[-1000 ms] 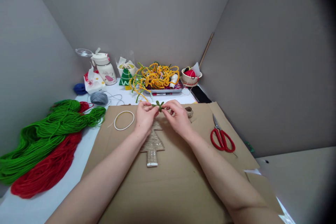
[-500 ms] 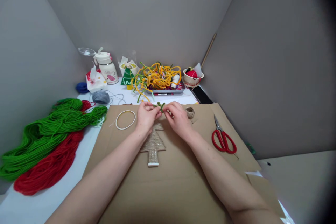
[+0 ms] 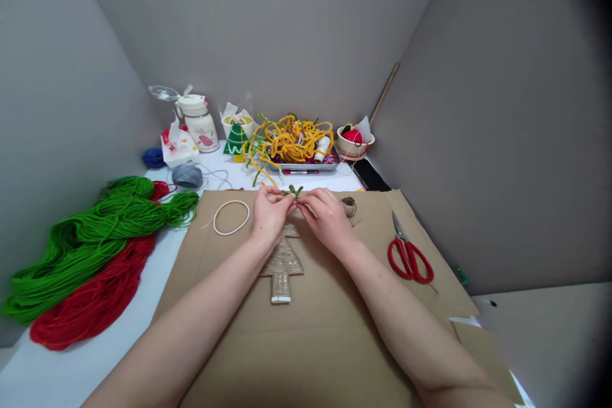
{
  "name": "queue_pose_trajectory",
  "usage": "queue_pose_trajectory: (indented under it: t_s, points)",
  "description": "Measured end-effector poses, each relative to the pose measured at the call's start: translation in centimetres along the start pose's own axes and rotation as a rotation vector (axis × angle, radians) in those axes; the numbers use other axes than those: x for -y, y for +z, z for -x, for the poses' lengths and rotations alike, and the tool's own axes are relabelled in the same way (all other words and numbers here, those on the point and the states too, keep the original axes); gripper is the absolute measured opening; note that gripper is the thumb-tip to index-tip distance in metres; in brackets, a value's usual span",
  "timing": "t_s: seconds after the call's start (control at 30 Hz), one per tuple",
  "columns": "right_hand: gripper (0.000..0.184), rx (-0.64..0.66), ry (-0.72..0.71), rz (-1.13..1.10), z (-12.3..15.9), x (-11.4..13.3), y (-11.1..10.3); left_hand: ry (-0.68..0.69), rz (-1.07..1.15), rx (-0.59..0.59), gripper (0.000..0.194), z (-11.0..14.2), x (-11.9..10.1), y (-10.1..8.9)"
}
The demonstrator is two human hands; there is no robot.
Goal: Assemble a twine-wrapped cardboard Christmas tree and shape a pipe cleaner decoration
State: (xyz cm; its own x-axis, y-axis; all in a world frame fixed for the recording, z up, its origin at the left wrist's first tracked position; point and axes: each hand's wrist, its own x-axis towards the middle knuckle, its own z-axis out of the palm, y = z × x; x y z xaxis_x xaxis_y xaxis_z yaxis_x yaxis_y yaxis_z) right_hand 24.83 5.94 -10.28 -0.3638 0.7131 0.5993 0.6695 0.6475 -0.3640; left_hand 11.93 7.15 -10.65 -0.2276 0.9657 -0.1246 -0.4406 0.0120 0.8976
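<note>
Both hands meet at the far part of the cardboard sheet (image 3: 315,344), pinching a small green piece (image 3: 295,191) that looks like fuzzy yarn or pipe cleaner bent into points. My left hand (image 3: 272,213) grips its left side between thumb and fingers. On the other side, the fingertips of my right hand (image 3: 325,213) are closed at its lower right edge. Beneath and nearer to me lies a twine-wrapped tree shape (image 3: 284,261) with a white-tipped trunk; its upper part is partly hidden by my hands. A small roll of twine (image 3: 349,206) sits just beyond my right hand.
Red-handled scissors (image 3: 410,258) lie at right, a white ring (image 3: 231,217) at left. Green yarn (image 3: 90,242) and red yarn (image 3: 95,299) spread along the left. Behind stand a bottle (image 3: 201,127), a tray (image 3: 306,167) of orange strands and a bowl (image 3: 354,145).
My hands stay together on the green piece, with only slight finger movement. The whole view has shifted a little, so everything appears slightly farther right.
</note>
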Motion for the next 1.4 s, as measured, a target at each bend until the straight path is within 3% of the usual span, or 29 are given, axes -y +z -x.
queue_pose_trajectory:
  t_s: [0.3,0.53,0.87,1.03,1.4]
  points:
    - [0.017,-0.033,0.067,-0.023,0.2,0.5,0.2,0.147,-0.095,-0.028,0.032,-0.2,1.1,-0.3]
    - [0.013,-0.097,0.257,-0.213,0.1,0.4,0.6,0.196,-0.159,0.015,0.033,-0.3,1.1,-0.5]
    - [0.014,-0.080,0.552,-0.543,-0.4,-0.2,0.4,0.112,-0.119,0.096,0.037,0.1,0.2,-0.2]
    - [0.021,-0.059,0.693,-0.717,-0.5,-0.6,0.5,0.001,-0.082,0.106,0.039,0.2,-0.5,0.0]
    - [0.018,-0.052,0.741,-0.784,-0.4,-0.6,0.4,-0.125,-0.059,0.201,0.040,-0.2,-1.2,-0.4]
